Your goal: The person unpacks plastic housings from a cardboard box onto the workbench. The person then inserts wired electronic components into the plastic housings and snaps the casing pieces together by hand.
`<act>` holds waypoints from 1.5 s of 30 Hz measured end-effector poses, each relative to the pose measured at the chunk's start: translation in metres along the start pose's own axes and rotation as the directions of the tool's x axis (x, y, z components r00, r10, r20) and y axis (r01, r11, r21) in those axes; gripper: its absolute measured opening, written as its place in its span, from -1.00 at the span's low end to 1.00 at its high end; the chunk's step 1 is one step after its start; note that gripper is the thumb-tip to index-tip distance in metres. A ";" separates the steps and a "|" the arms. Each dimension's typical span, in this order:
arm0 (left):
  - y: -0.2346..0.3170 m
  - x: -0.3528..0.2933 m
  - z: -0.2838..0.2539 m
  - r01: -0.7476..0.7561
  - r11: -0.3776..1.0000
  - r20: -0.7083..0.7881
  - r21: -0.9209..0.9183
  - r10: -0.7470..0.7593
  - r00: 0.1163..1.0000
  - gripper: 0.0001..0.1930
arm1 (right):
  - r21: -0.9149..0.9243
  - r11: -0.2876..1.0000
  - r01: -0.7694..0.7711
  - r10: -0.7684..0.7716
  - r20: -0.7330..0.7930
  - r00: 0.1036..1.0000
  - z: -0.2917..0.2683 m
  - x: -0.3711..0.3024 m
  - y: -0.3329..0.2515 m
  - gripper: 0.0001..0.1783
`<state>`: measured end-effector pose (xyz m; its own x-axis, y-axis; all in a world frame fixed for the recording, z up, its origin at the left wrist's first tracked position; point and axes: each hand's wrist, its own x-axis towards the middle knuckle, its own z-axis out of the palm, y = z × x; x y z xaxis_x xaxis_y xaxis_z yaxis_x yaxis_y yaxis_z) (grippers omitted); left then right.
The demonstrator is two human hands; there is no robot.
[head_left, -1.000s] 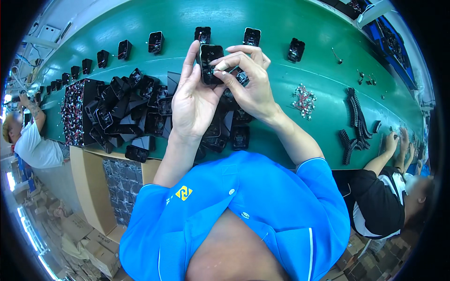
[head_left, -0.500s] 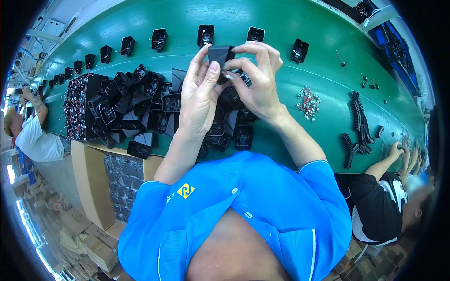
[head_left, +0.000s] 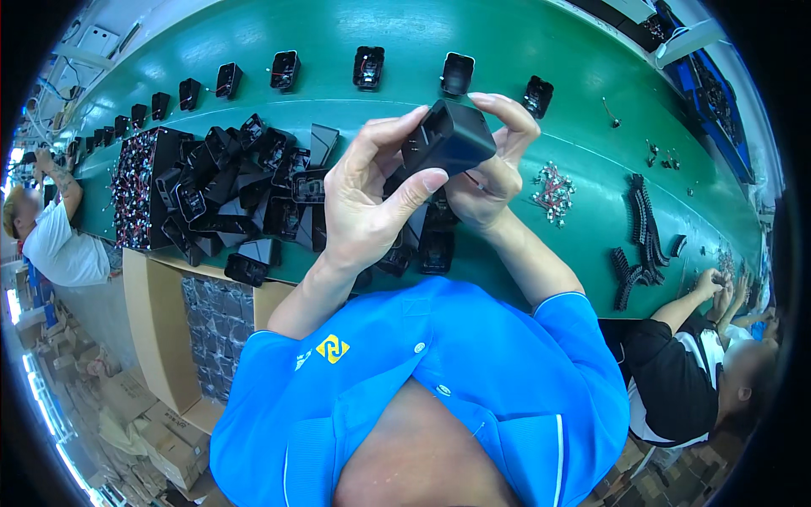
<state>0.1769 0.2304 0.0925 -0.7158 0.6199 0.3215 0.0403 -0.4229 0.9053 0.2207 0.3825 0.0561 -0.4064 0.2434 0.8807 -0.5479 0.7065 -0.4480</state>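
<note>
Between my two hands, above the green bench, is a black plastic housing (head_left: 456, 139), tilted with a smooth outer face up. My left hand (head_left: 367, 190) grips its left end, thumb below and fingers behind. Around its right side my right hand (head_left: 494, 173) is closed, some fingers hidden behind the housing. A bit of red wire shows by the right fingers. Below and left of my hands lies a heap of similar black housings (head_left: 224, 182). Along the bench's far side stands a row of open black housings (head_left: 368, 68), some with wires inside.
A box of small wired parts (head_left: 139, 190) stands left of the heap. On the right lie a pile of red-wired connectors (head_left: 553, 194) and black strips of parts (head_left: 646, 228). A cardboard carton (head_left: 160, 329) sits below the bench edge. Co-workers sit at far left and right.
The housing has been turned from upright to tilted, its broad outer face now showing. Both hands have shifted slightly right, and my right fingers have moved from its front to its right side.
</note>
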 end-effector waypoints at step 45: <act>-0.011 0.040 -0.099 0.160 0.952 -0.199 0.260 -0.110 0.974 -0.44 | -0.797 0.187 -0.574 0.779 -0.237 0.581 -0.300 -0.031 0.219 -0.73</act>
<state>0.0787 0.1940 0.0679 -0.8400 0.5189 0.1588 0.1052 -0.1314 0.9857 0.3326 0.7289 -0.0231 -0.4898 0.8487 0.1994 0.7140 0.5218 -0.4668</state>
